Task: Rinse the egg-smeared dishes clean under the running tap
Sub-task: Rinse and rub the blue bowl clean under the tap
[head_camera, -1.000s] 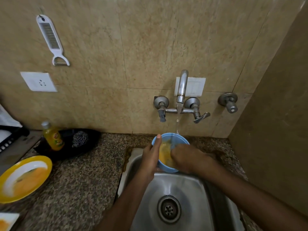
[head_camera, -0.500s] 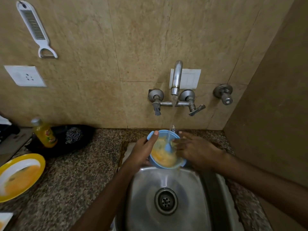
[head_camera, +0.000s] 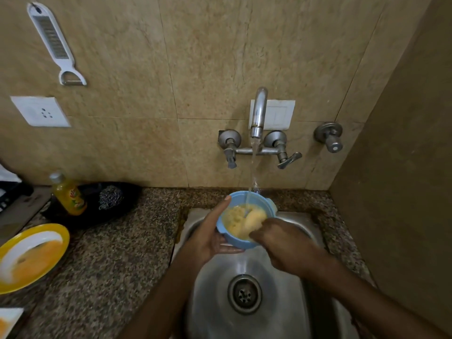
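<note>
- Blue bowl (head_camera: 236, 242), egg-yellow inside, sits tilted over the sink's (head_camera: 269, 302) far edge, under the tap (head_camera: 258, 111) stream.
- Left hand (head_camera: 210, 238) grips its left wall, thumb along the rim.
- Right hand (head_camera: 281, 241) reaches in from the right. Its fingers are hidden inside, so spread or pinching cannot be told.
- Smeared yellow plate (head_camera: 58, 233) lies well left on the counter (head_camera: 122, 253).

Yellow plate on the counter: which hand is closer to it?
Left. The left hand holds the blue bowl on the side facing the yellow plate; the right hand dips into the bowl from the opposite side, farther away.
</note>
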